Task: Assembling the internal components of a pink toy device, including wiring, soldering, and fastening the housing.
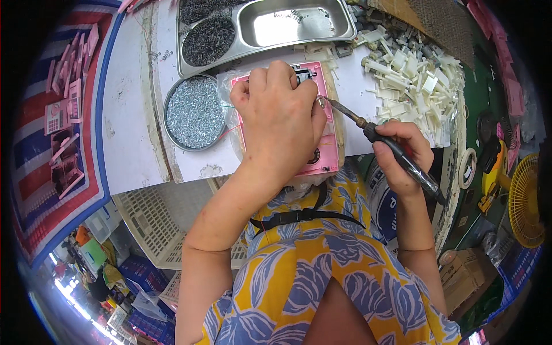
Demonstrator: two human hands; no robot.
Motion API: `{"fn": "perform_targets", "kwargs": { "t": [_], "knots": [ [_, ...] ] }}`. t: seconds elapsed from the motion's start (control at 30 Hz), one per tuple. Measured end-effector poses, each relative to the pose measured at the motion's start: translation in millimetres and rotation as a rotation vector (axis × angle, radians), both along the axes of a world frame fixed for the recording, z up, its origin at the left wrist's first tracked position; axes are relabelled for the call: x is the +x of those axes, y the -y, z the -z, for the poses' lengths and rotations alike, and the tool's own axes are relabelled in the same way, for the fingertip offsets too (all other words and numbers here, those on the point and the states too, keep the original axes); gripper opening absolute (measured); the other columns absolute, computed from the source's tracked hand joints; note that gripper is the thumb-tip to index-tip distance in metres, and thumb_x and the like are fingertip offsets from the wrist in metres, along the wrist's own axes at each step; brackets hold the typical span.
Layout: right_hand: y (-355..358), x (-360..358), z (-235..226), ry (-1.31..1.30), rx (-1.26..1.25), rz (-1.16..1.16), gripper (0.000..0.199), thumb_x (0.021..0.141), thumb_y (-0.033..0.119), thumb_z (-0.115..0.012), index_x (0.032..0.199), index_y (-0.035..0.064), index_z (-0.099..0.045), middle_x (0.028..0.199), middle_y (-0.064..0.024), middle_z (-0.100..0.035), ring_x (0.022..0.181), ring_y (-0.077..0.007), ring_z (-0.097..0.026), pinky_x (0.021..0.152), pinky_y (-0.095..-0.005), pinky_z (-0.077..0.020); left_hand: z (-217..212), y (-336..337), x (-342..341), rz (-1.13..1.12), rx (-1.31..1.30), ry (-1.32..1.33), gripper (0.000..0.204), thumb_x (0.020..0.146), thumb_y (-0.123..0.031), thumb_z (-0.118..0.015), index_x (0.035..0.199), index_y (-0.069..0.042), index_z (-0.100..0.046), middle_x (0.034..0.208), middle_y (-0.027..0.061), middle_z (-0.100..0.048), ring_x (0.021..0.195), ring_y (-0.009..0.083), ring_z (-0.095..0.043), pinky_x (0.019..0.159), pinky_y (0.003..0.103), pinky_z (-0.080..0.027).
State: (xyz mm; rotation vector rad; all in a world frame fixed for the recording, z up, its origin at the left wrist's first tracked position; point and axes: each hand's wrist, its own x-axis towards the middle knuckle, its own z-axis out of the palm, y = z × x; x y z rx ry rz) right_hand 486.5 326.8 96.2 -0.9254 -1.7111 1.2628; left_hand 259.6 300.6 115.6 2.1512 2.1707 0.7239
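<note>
We count two hands near the centre of the frame: one left hand (282,109) and one right hand (411,172). There too we find one iron (372,133) and one pink case (328,155). At the top we see one steel tray (270,26); upper right, one heap (422,77), its white parts too many to number. Left of centre we have one dish (167,118); at far right, one fan (526,201) and one white ring (467,168).

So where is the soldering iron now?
In the head view, right of centre, the soldering iron is in the right hand, its tip by the right side of the pink casing, left of the white plastic parts.
</note>
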Motion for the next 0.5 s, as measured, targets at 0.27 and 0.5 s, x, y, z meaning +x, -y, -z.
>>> {"fn": "perform_targets", "kwargs": {
  "t": [0.27,0.5],
  "knots": [
    [-1.9,-2.6,1.3,-0.009,-0.006,-0.019,0.025,0.086,0.006,-0.078,0.108,0.0005,-0.069,0.087,-0.0014,-0.066,0.071,-0.0043,-0.052,0.063,-0.0207,-0.0398,-2.9,-0.9,0.1,0.004,-0.010,-0.017,0.013,0.075,-0.020,-0.075,0.082,-0.012,-0.069,0.096,0.0077,-0.052,0.097,0.0286,-0.051,0.089,0.048,-0.032],
    [-16.6,-3.4,6.4,0.079,0.382,-0.144,0.026,0.077,-0.001,-0.077,0.101,0.0007,-0.070,0.071,-0.0070,-0.062,0.058,-0.0172,-0.054,0.054,-0.0282,-0.0406,-2.2,-2.7,1.6,0.008,0.019,-0.029,0.012,0.070,-0.018,-0.074,0.078,-0.009,-0.074,0.095,0.0072,-0.055,0.097,0.0277,-0.050,0.087,0.047,-0.031]
  ]
}}
